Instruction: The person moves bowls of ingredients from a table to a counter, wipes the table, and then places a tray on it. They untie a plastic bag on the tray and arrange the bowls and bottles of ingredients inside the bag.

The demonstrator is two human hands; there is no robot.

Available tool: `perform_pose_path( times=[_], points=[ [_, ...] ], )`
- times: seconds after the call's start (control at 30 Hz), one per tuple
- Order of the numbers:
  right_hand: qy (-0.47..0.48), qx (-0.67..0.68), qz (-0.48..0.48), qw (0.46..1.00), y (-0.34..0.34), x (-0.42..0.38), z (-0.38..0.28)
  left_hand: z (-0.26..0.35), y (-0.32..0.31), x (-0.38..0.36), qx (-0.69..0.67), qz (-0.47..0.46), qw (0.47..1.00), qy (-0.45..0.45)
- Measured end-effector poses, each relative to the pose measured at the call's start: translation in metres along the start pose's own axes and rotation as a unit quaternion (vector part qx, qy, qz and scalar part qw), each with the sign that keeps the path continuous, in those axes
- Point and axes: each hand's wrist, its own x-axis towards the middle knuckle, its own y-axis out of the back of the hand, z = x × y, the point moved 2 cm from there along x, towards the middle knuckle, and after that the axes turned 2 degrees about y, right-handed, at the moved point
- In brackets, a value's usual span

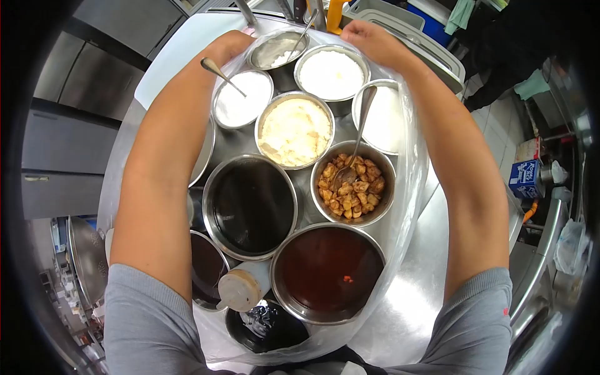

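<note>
Clear plastic (pixel 409 169) surrounds a group of round metal containers. At its far left edge, my left hand (pixel 239 42) is closed on the plastic, fingers partly hidden. My right hand (pixel 369 39) has curled fingers gripping its far right edge. Between the hands stand a bowl with a spoon (pixel 279 50) and a bowl of white powder (pixel 330 72). Nearer are a pale yellow crumbly food (pixel 295 131), brown chunks with a spoon (pixel 351 187), a dark liquid (pixel 251 206) and a reddish-brown liquid (pixel 329 274). A squeeze bottle (pixel 240 290) lies tilted among the near containers.
Under the containers is a metal table (pixel 415 275). A lidded grey bin (pixel 412 53) stands beyond my right hand. Another person in dark clothing (pixel 500 62) is at the upper right. Metal cabinets (pixel 69 150) line the left, and a blue box (pixel 525 180) sits right.
</note>
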Motion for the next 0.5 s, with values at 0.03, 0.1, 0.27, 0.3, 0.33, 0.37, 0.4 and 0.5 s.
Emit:
perform_pose_path(
  times=[0.03,0.1,0.27,0.3,0.33,0.37,0.4,0.5],
  points=[
    [-0.002,0.001,-0.002,1.0,0.0,-0.002,-0.006,-0.005,0.003,0.008,0.135,0.017,0.991,-0.005],
    [-0.078,-0.037,-0.054,0.995,0.001,-0.007,-0.01,-0.011,0.006,0.019,0.268,0.034,0.963,-0.013],
    [-0.078,-0.065,-0.094,0.99,-0.003,-0.001,0.011,-0.036,0.022,0.043,0.096,-0.007,0.985,-0.144],
    [-0.075,-0.065,-0.09,0.991,-0.001,-0.002,0.012,-0.03,0.024,0.032,0.099,-0.005,0.984,-0.148],
    [-0.081,-0.127,-0.118,0.982,0.001,-0.004,0.015,-0.024,0.023,0.01,-0.034,-0.045,0.991,-0.124],
    [-0.087,-0.188,-0.148,0.967,0.001,-0.008,0.021,-0.022,0.021,-0.005,-0.167,-0.086,0.978,-0.095],
    [-0.075,-0.189,-0.154,0.967,-0.001,-0.006,0.029,-0.018,0.022,-0.011,-0.166,-0.084,0.978,-0.096],
    [-0.053,-0.23,-0.176,0.956,-0.002,-0.004,0.029,-0.014,0.028,-0.022,0.012,-0.098,0.992,-0.083]
  ],
)
